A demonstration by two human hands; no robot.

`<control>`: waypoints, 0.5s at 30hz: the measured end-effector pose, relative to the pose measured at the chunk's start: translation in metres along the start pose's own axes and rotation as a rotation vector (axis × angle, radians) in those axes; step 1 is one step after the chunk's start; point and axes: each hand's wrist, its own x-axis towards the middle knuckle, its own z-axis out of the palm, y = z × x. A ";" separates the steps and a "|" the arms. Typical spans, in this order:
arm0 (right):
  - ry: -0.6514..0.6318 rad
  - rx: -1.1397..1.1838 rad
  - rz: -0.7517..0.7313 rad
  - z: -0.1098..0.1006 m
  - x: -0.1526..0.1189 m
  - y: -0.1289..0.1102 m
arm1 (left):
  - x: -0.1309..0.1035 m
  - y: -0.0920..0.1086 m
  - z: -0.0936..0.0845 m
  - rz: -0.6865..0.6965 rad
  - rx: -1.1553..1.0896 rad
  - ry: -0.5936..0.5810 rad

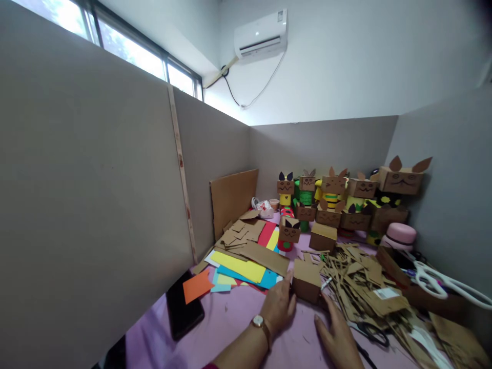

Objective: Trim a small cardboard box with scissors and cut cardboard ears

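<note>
A small brown cardboard box [306, 279] sits on the pink tablecloth right in front of me. Beside its left face is my left hand [277, 305], fingers stretched out along or close to it; whether they touch, I cannot tell. My right hand [335, 328] lies at the box's right corner, thumb and fingers apart, holding nothing visible. A thin white pen-like stick [326, 283] shows by the right fingertips. Past the box stands another plain cardboard box [323, 237], and left of that a cat-faced box figure [289, 233] on a red base.
Coloured paper sheets [238, 266] and cut cardboard [242, 233] lie left. An orange paper [197, 286] rests on a black phone [179, 312]. Cardboard scraps [361, 277], black-handled scissors [371, 333] and white-handled scissors [430, 279] are right. Several cat-faced figures [333, 185] stand behind.
</note>
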 end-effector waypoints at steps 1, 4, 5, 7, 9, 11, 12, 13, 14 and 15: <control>-0.008 -0.007 -0.005 0.001 0.000 0.005 | 0.000 0.001 -0.001 0.002 -0.010 -0.001; -0.055 -0.053 -0.041 0.002 -0.001 0.020 | 0.000 0.002 -0.002 -0.001 -0.043 0.006; -0.074 -0.074 -0.060 0.003 -0.001 0.025 | 0.000 0.002 -0.003 -0.006 -0.052 0.012; -0.094 -0.099 -0.091 0.004 -0.002 0.032 | 0.001 0.001 -0.004 -0.016 -0.066 0.021; -0.091 -0.101 -0.099 0.006 -0.002 0.035 | 0.001 0.000 -0.004 -0.022 -0.077 0.021; -0.044 -0.092 -0.078 0.009 -0.003 0.034 | 0.000 -0.001 -0.004 -0.026 -0.085 0.022; -0.008 -0.083 -0.061 0.010 -0.003 0.032 | -0.001 -0.001 -0.003 -0.031 -0.087 0.028; 0.030 -0.072 -0.044 0.012 -0.004 0.029 | -0.001 -0.002 -0.003 -0.043 -0.086 0.042; 0.063 -0.060 -0.030 0.013 -0.004 0.026 | -0.002 -0.003 -0.003 -0.059 -0.081 0.062; 0.090 -0.048 -0.016 0.014 -0.004 0.023 | -0.002 -0.004 -0.004 -0.082 -0.072 0.090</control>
